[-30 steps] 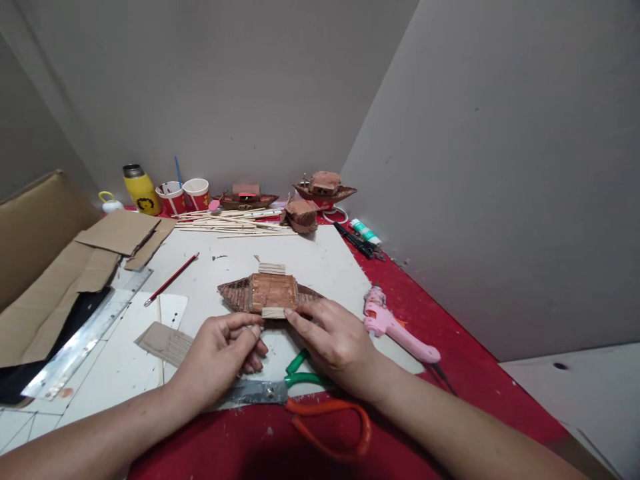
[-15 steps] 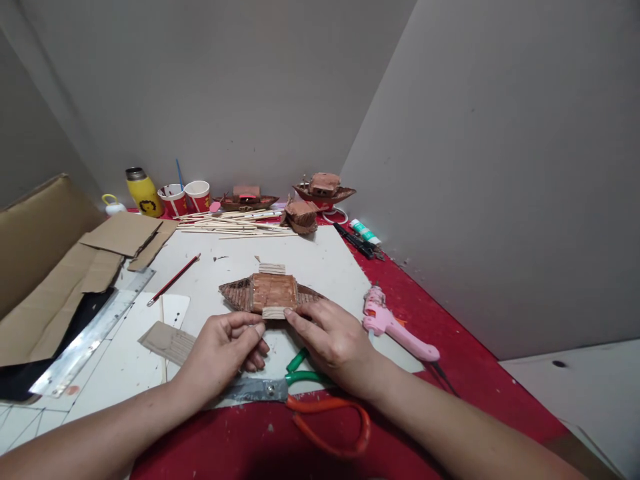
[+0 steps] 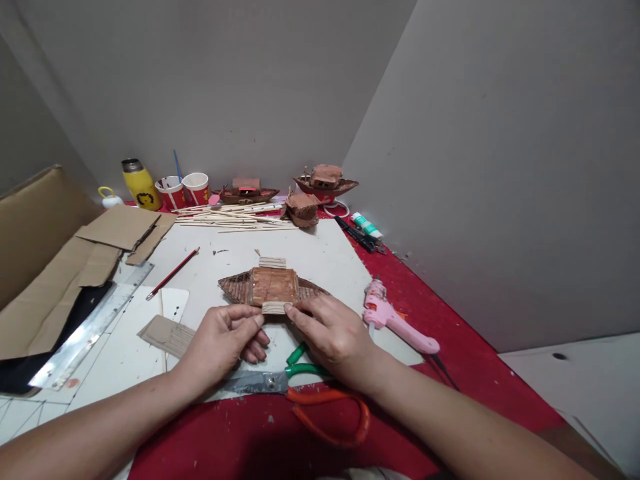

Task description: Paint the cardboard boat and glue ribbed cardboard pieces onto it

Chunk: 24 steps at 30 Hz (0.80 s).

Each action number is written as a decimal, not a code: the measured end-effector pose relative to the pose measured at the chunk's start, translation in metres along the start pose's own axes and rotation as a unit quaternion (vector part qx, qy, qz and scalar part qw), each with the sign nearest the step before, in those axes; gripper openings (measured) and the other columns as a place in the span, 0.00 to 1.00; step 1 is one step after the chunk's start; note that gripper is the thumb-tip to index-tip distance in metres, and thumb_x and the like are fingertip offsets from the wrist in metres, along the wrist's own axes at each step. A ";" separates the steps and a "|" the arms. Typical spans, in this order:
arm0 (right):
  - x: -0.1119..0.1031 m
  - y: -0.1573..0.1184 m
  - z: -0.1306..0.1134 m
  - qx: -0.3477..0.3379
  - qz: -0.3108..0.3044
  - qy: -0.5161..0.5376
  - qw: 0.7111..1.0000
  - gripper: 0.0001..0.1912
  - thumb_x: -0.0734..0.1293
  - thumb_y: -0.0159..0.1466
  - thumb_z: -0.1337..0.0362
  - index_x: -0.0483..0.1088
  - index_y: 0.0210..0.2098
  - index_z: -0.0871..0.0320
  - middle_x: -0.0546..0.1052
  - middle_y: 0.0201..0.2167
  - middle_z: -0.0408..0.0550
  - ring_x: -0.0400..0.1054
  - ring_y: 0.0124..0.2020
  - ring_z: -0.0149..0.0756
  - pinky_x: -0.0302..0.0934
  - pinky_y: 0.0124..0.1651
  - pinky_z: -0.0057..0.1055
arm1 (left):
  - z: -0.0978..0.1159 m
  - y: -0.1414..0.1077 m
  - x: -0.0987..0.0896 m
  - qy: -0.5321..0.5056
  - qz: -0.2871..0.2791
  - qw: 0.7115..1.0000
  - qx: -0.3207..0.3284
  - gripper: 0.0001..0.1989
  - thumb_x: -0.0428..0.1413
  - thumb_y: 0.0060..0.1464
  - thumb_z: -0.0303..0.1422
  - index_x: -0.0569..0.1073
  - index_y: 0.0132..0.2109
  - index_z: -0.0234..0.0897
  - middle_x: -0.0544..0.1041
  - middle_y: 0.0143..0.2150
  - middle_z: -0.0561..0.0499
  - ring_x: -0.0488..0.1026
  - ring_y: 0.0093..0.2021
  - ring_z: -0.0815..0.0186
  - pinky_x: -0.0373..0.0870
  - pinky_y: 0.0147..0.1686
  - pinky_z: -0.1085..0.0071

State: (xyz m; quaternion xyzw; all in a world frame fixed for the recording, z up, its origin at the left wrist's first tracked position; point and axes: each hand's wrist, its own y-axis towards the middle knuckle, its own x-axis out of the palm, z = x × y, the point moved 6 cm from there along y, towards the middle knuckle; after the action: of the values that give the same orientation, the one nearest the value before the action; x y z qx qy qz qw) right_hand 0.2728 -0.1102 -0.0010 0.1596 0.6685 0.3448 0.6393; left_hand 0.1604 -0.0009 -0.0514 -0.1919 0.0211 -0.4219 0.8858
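Observation:
A brown model boat (image 3: pixel 274 285) with a flat-topped cabin lies crosswise on the white board. Along the cabin's near edge is a small ridged cardboard strip (image 3: pixel 274 308). My right hand (image 3: pixel 336 330) grips the strip's right end, thumb on top and fingers over the boat's right part. At the strip's left end, my left hand (image 3: pixel 231 337) is closed, thumb and forefinger pinched together. A second ridged strip (image 3: pixel 273 263) lies just beyond the boat. Scissors (image 3: pixel 300 387) with green and orange handles rest below my hands.
A pink glue gun (image 3: pixel 395 320) lies at right. To the left are a pencil (image 3: pixel 173 273), a metal ruler (image 3: pixel 95 330), a cardboard piece (image 3: pixel 167 335) and cardboard sheets (image 3: pixel 60 287). Thin sticks (image 3: pixel 225 219), paper cups (image 3: pixel 196 190), a yellow bottle (image 3: pixel 142 187) and other model boats (image 3: pixel 327 181) stand behind.
The view has shifted slightly. Both hands keep nearly the same hold at the strip along the boat's near edge.

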 end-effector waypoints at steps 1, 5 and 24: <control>0.000 0.000 0.000 0.001 -0.002 0.000 1.000 0.10 0.60 0.68 0.74 0.72 0.44 0.65 0.77 0.33 0.56 0.68 0.33 0.39 0.65 0.34 0.35 | 0.000 0.000 0.000 0.000 -0.001 1.000 -0.002 0.20 0.63 0.46 0.44 0.74 0.37 0.31 0.78 0.24 0.49 0.74 0.20 0.68 0.70 0.22 0.73; 0.001 -0.001 0.000 -0.001 0.001 -0.003 1.000 0.10 0.59 0.68 0.74 0.72 0.43 0.66 0.77 0.32 0.56 0.68 0.33 0.39 0.65 0.33 0.35 | 0.001 0.000 0.001 0.006 0.000 1.000 -0.008 0.19 0.62 0.47 0.43 0.73 0.37 0.30 0.78 0.24 0.49 0.74 0.21 0.68 0.70 0.23 0.74; 0.000 -0.003 0.002 -0.006 0.016 0.001 1.000 0.10 0.60 0.67 0.74 0.70 0.45 0.65 0.77 0.34 0.57 0.67 0.33 0.39 0.64 0.33 0.35 | -0.001 0.003 0.002 0.013 -0.022 1.000 -0.016 0.17 0.62 0.49 0.43 0.75 0.35 0.30 0.79 0.25 0.47 0.75 0.22 0.68 0.71 0.24 0.74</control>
State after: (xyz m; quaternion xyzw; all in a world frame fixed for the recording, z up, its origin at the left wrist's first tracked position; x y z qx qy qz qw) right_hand 0.2757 -0.1118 -0.0023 0.1659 0.6645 0.3594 0.6338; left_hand 0.1637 -0.0015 -0.0534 -0.2008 0.0347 -0.4435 0.8728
